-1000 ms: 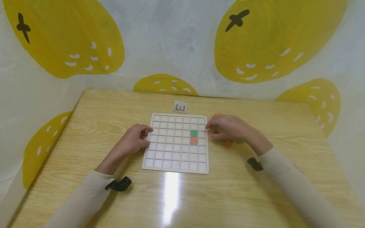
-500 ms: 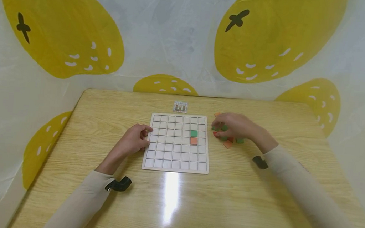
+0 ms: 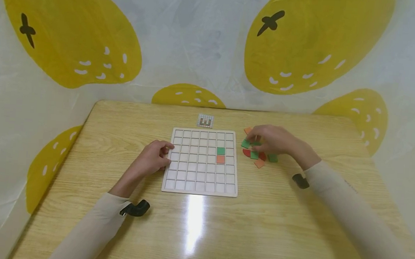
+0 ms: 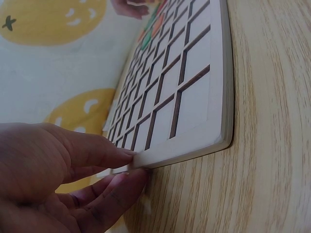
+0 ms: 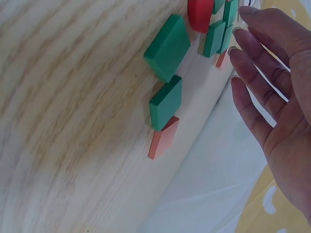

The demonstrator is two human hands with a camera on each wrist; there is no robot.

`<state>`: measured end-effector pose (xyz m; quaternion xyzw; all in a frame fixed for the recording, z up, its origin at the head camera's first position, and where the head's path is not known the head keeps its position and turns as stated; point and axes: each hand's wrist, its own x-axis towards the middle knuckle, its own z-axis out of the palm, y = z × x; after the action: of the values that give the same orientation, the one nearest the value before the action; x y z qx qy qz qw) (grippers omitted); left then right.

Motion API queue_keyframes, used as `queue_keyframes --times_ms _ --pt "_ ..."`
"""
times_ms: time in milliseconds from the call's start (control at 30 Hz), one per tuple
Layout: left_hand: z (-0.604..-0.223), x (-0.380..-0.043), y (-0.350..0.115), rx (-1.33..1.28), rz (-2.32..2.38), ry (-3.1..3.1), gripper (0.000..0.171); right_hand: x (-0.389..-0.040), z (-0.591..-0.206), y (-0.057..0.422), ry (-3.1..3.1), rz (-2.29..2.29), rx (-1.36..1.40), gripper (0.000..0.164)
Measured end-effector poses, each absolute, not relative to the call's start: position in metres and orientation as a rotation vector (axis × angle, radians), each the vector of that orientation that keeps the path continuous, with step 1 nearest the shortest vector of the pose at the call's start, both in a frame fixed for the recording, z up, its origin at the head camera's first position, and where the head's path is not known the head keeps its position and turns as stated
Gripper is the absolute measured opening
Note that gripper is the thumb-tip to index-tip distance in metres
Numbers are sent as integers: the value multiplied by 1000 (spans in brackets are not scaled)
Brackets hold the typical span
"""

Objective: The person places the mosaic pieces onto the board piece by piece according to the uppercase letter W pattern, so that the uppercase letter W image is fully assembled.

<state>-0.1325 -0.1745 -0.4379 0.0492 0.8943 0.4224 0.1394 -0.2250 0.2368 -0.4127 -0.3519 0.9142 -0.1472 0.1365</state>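
A pale grid board (image 3: 199, 192) lies flat on the table. One green square tile (image 3: 221, 151) and one orange square tile (image 3: 220, 159) sit in its cells, one behind the other on the right side. My left hand (image 3: 150, 157) touches the board's left edge with thumb and forefinger; the left wrist view shows fingertips (image 4: 127, 152) right at the rim. Over a loose group of tiles right of the board hovers my right hand (image 3: 272, 140), its fingers relaxed and partly covering them. No tile shows between those fingers (image 5: 255, 97) in the right wrist view.
Loose pieces include a green tile (image 3: 272, 158), an orange tile (image 3: 259, 164) and a red rounded piece (image 3: 246, 153). Behind the board lies a small card (image 3: 205, 121) with a grid pattern. A lemon-print cloth (image 3: 196, 43) hangs along the table's back.
My right hand has moved right, from the board's right edge to over the loose tiles, uncovering several green and red pieces. The left hand stays at the board's left edge.
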Motion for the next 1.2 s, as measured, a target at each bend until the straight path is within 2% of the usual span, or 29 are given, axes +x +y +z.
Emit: queue_keyframes --times_ms 1200 --pt "-443 -133 -175 141 1209 2602 47 -241 -420 245 2683 -346 -1001 22"
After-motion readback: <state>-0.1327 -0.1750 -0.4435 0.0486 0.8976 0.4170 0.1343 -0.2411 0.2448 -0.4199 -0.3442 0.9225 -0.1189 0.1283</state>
